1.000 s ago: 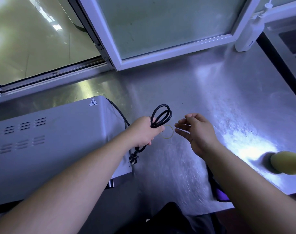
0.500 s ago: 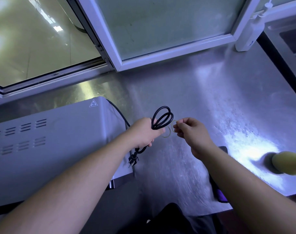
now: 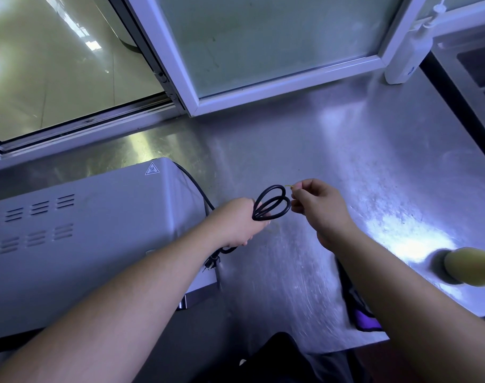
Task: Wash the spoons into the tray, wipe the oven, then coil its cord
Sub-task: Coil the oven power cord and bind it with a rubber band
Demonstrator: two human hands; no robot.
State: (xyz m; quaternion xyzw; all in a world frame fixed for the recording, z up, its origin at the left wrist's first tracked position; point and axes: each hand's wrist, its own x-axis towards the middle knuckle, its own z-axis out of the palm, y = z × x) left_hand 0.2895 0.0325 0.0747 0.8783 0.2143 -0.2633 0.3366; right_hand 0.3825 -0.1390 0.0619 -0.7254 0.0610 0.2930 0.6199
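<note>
Working beside an oven (image 3: 70,230): left hand (image 3: 233,223) fingers wrap the looped cord (image 3: 274,210), right hand (image 3: 322,208) fingers pinch a yellow band (image 3: 288,186).

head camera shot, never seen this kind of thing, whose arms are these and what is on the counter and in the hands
There is no machine: the camera sits on a person's head and looks down at their own bare arms. The left hand grips a black cord gathered into loops; it runs back to the grey oven on the left. The right hand pinches a thin yellowish strand, too small to name. All this is over a steel counter, with a white bottle at the back.
</note>
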